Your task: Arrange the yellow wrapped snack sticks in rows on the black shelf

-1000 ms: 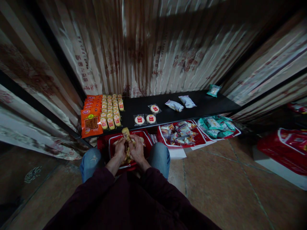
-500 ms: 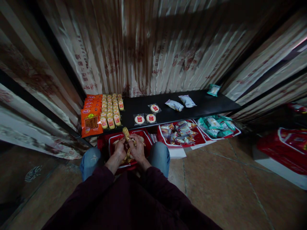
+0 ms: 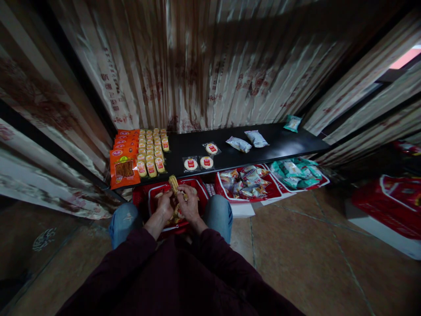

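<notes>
My left hand (image 3: 165, 207) and my right hand (image 3: 188, 202) are close together over a red basket (image 3: 203, 193) between my knees. Both close around yellow wrapped snack cakes (image 3: 173, 182), whose ridged top pokes up past the fingers; how many are held is hidden. More wrapped cakes lie in the basket under my hands, mostly covered by them. Just beyond, on the black shelf (image 3: 177, 151), three round white cakes (image 3: 207, 163) in clear wrappers lie flat. Left of them are rows of yellow packaged cakes (image 3: 150, 168) and orange snack bags (image 3: 125, 171).
Two pale packets (image 3: 256, 139) and a teal packet (image 3: 292, 123) lie farther right on the shelf. Below its edge stand a basket of striped packets (image 3: 251, 181) and one of teal packets (image 3: 297, 173). A curtain (image 3: 204, 66) hangs behind; a red container (image 3: 388, 206) stands at right.
Both hands stay over the basket with the yellow cakes between them; the fingers shift only slightly. The view has moved very little, and the goods on the shelf look the same.
</notes>
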The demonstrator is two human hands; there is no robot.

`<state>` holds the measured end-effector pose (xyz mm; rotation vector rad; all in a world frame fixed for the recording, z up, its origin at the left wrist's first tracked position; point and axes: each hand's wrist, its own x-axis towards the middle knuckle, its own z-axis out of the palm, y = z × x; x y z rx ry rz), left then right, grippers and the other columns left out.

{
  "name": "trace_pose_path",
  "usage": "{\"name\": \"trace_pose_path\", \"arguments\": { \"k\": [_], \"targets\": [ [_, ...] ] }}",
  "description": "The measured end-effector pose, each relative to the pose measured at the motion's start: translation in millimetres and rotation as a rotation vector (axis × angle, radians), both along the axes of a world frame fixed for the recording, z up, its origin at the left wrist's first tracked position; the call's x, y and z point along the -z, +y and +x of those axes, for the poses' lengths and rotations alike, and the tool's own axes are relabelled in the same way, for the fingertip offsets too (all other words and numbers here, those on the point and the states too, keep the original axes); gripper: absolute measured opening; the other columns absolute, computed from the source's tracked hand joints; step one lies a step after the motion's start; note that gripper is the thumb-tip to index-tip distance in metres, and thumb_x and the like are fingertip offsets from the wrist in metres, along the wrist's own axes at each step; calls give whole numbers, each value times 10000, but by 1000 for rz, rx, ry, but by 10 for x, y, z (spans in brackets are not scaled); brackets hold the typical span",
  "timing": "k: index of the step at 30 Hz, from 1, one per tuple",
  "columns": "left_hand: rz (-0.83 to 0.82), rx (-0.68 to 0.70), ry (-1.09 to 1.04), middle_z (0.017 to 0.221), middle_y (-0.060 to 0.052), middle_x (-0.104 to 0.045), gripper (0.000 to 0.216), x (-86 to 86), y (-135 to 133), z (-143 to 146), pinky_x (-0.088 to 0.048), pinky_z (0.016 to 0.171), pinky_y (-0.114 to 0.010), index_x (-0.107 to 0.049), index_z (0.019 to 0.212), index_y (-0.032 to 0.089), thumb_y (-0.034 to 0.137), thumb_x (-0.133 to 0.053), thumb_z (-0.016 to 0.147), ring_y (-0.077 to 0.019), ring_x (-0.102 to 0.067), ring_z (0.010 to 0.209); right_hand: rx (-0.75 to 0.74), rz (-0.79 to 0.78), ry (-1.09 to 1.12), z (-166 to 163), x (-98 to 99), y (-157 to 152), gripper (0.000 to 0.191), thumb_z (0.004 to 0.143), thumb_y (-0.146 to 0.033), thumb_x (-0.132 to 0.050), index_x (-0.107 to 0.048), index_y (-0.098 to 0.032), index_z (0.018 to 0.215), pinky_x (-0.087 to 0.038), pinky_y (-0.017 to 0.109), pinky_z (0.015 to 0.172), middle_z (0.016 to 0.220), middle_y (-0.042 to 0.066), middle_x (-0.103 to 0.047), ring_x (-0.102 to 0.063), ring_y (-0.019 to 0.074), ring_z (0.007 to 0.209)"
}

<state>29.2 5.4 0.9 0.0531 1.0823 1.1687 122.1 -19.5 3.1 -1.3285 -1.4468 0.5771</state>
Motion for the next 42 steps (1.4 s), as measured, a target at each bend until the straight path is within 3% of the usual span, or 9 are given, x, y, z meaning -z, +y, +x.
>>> {"name": "trace_pose_path", "arguments": {
  "k": [9, 21, 27, 35, 42],
  "targets": [
    [15, 21, 20, 546, 9, -552, 90, 110, 30, -2, -490, 643, -273, -570, 673, 143, 55, -553, 669, -129, -589, 562, 4, 21, -44, -31, 22, 5, 137, 820, -201, -531, -641, -210, 901, -443, 364, 915, 976, 63, -644, -567, 193, 978],
    [59, 22, 56, 649, -10, -624, 67, -27, -22, -9, -437, 601, -236, -601, 703, 145, 130, -640, 651, -107, -570, 575, 24, 49, -195, 45, 179, 14, 377, 783, -96, -450, -610, -203, 1107, -407, 407, 984, 1120, 94, -592, -514, 216, 1070],
    [105, -4, 157, 682, 4, -631, 160, 16, -40, -4, -429, 648, -241, -598, 719, 158, 132, -671, 580, -105, -582, 612, 6, 38, -169, 75, 231, 23, 369, 758, -59, -430, -650, -219, 1007, -427, 393, 966, 1034, 73, -626, -541, 204, 1027],
    [226, -24, 266, 734, -1, -643, 224, -61, -76, 19, -439, 643, -251, -602, 788, 182, 244, -663, 582, -128, -584, 663, 18, -38, -80, 49, 166, 9, 268, 872, -232, -430, -630, -192, 1047, -454, 386, 921, 1038, 90, -655, -585, 207, 995],
    [305, 6, 395, 847, -31, -661, 145, -32, -70, -7, -451, 722, -248, -662, 807, 195, 204, -621, 668, -144, -599, 774, -5, -146, 141, 28, 212, 32, 294, 864, -381, -515, -606, -198, 1075, -524, 337, 829, 1015, 74, -678, -656, 190, 892]
  ]
}}
